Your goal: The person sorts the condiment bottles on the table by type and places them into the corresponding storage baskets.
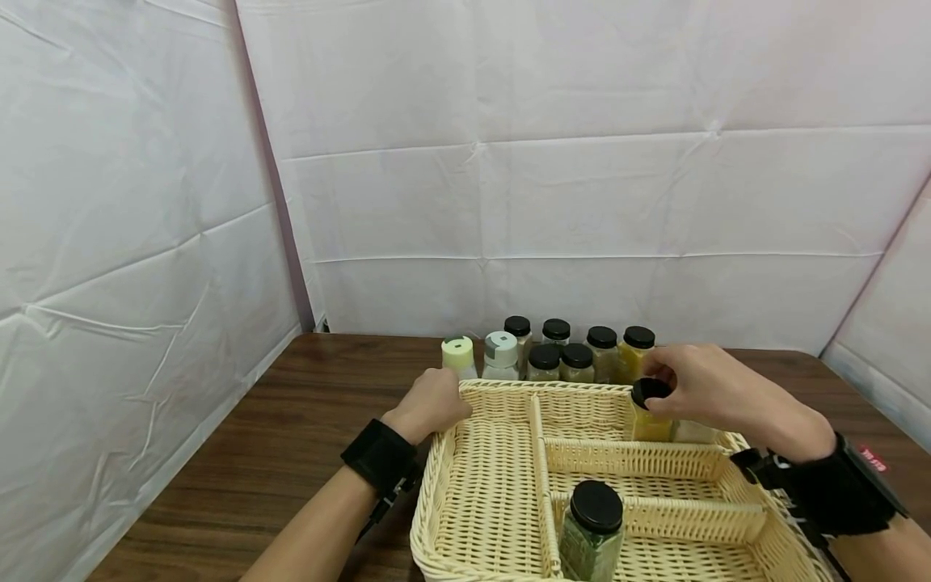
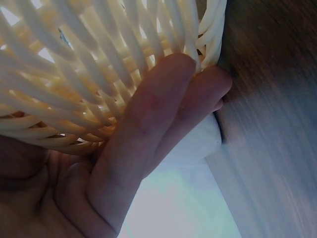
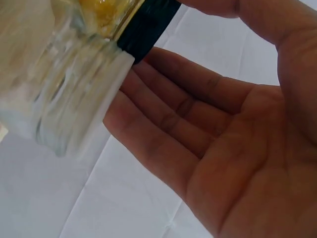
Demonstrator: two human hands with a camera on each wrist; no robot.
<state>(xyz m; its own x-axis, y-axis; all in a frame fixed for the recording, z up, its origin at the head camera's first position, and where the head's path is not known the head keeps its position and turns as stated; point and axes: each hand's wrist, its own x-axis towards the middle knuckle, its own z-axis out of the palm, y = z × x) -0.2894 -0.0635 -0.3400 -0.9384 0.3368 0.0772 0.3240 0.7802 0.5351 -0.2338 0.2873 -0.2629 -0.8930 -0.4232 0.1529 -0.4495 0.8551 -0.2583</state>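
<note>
My right hand (image 1: 716,392) pinches the black lid of a glass jar of yellow spice (image 1: 650,424) at the far right compartment of a cream wicker basket (image 1: 480,485). Right beside it is a clear jar with a whitish lid (image 3: 94,99), large in the right wrist view and partly behind the hand in the head view. At the far left corner, my left hand (image 1: 431,402) grips the basket's rim, its fingers (image 2: 148,114) lying along the outside weave. A black-lidded jar of green herbs (image 1: 592,533) stands upright in the near part of the basket, by the long divider.
Behind the basket, several black-lidded spice jars (image 1: 577,360) stand in a group on the dark wood table (image 1: 291,453). A yellow-capped bottle (image 1: 458,356) and a white-capped bottle (image 1: 500,356) stand at their left. White cloth (image 1: 582,202) hangs around the table.
</note>
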